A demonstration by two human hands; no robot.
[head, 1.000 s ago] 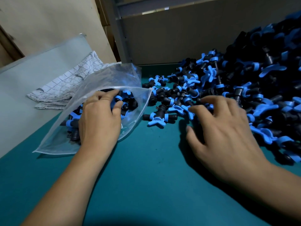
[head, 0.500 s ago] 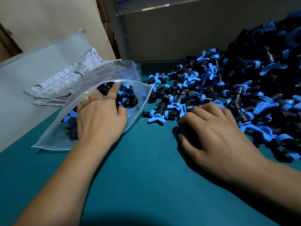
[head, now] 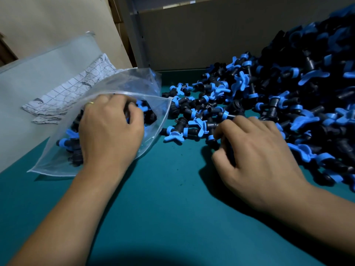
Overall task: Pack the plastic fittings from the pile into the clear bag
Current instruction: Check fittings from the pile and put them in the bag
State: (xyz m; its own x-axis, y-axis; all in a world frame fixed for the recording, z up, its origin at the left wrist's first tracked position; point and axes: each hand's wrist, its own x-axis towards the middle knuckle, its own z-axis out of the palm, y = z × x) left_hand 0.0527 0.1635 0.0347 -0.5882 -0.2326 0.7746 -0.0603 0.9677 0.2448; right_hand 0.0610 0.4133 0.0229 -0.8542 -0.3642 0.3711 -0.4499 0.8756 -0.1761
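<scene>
Fingers of the left hand [head: 110, 131] curl inside the bag [head: 123, 83] mouth, their grip hidden. Right hand [head: 255, 152] fingertips curl under, apparently gripping fittings at the pile [head: 288, 96] edge, cut off rightward.

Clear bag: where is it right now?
Head view, left side: the bag lies on the green table, mouth facing the fittings pile, left hand on it.

No readable text, labels or numbers anywhere.
</scene>
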